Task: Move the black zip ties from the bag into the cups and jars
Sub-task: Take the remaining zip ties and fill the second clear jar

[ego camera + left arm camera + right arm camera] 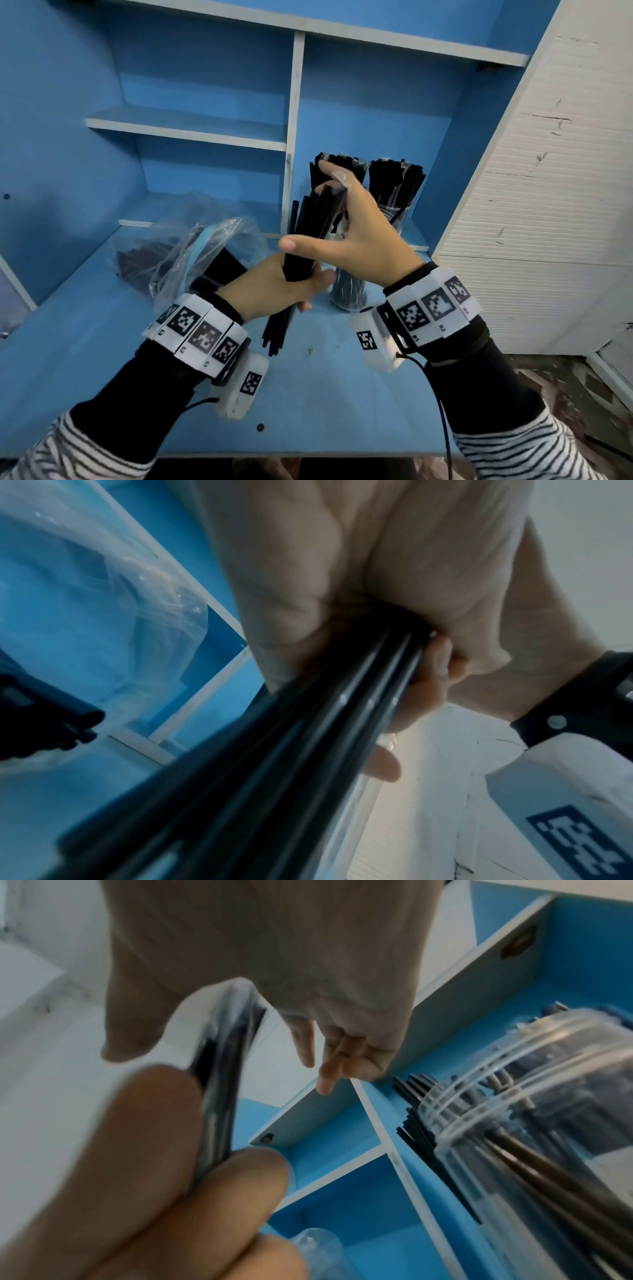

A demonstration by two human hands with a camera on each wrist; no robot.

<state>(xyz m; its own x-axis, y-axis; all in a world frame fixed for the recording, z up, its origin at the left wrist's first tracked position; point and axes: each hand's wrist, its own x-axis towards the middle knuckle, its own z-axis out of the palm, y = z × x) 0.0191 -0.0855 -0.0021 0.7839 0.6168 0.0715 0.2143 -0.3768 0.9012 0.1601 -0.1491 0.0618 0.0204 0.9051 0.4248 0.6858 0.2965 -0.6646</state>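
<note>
My left hand [274,291] grips a bundle of black zip ties [308,236] around its lower part, holding it nearly upright above the blue desk [325,394]. The left wrist view shows the bundle [274,750] running out of my closed left hand [325,574]. My right hand [356,226] hovers over the bundle's top; its fingers [325,171] touch the tie ends and the thumb is spread wide. A clear plastic bag [191,253] holding more black ties lies to the left. A clear jar [346,291] with ties in it stands just behind my hands.
Two more containers packed with black ties [397,181] stand in the right shelf bay behind the jar [531,1123]. A white shelf divider [291,137] rises beside them. A white slatted cabinet [531,205] borders the desk on the right.
</note>
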